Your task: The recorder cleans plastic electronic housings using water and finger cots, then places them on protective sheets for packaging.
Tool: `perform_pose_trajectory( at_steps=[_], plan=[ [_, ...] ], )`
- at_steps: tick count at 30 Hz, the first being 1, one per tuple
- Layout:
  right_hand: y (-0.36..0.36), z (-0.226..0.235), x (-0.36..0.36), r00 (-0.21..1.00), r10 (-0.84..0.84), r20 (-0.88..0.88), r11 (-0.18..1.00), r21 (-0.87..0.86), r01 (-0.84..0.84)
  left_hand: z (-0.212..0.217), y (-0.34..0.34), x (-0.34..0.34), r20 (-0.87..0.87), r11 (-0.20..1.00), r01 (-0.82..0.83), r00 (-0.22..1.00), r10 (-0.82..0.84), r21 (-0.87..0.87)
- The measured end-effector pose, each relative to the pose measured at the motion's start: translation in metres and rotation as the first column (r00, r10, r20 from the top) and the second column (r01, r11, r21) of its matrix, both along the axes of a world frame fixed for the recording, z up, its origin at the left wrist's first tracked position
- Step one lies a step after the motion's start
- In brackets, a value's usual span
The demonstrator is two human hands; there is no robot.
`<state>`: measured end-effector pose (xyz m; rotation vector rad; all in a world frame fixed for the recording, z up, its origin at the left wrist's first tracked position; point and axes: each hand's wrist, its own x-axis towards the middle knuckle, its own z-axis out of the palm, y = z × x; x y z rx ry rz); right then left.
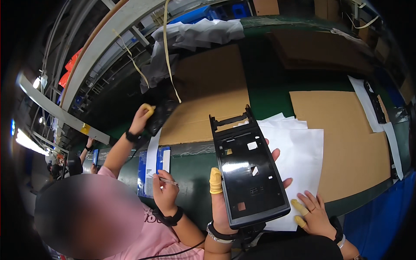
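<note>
My left hand [222, 203], with a yellow finger cot on the thumb, grips a black plastic housing [242, 190] from beneath. The housing is a long rectangular panel with a glossy face, several small cut-outs and an open frame at its far end. Its fingertips show along the right edge. Lower right, my right hand [313, 213] lies spread on a stack of white paper sheets [299, 160], with yellow cots on two digits and nothing visibly held. Part of the stack is hidden behind the housing.
At left, a co-worker in a pink shirt [160, 232] holds a black part [161, 117] and a thin pointed tool [169, 181]. A blue card with a white label strip [142, 173] lies nearby. Cardboard sheets [346, 143] cover parts of the green bench [271, 82]. Black parts [375, 102] lie far right.
</note>
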<state>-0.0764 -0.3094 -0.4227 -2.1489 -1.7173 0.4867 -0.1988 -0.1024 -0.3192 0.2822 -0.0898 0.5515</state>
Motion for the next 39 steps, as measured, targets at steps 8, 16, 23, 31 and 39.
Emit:
perform_pose_trajectory(
  at_steps=[8, 16, 23, 31, 39],
  plan=[
    [-0.008, -0.02, -0.006, 0.995, -0.028, 0.098, 1.0, 0.003, 0.027, 0.007, -0.009, 0.015, 0.186, 0.953, 0.085, 0.982, -0.031, -0.291],
    [-0.004, -0.016, -0.014, 0.996, -0.075, 0.038, 0.997, 0.017, 0.075, 0.0, 0.006, 0.017, 0.047, 0.996, 0.081, 0.995, -0.083, 0.044],
    [-0.002, -0.023, -0.015, 0.99, -0.11, 0.092, 0.991, 0.087, 0.102, 0.001, 0.006, 0.019, -0.02, 0.996, 0.028, 0.999, -0.029, -0.083],
    [-0.002, -0.029, -0.019, 0.97, -0.137, 0.201, 0.979, 0.176, 0.102, 0.01, 0.004, 0.016, 0.009, 0.985, 0.045, 0.999, -0.044, -0.169],
    [0.009, -0.024, -0.004, 0.993, -0.099, 0.067, 0.944, 0.323, 0.072, 0.003, -0.003, 0.007, -0.27, 0.999, 0.025, 0.963, -0.012, 0.043]
  ],
)
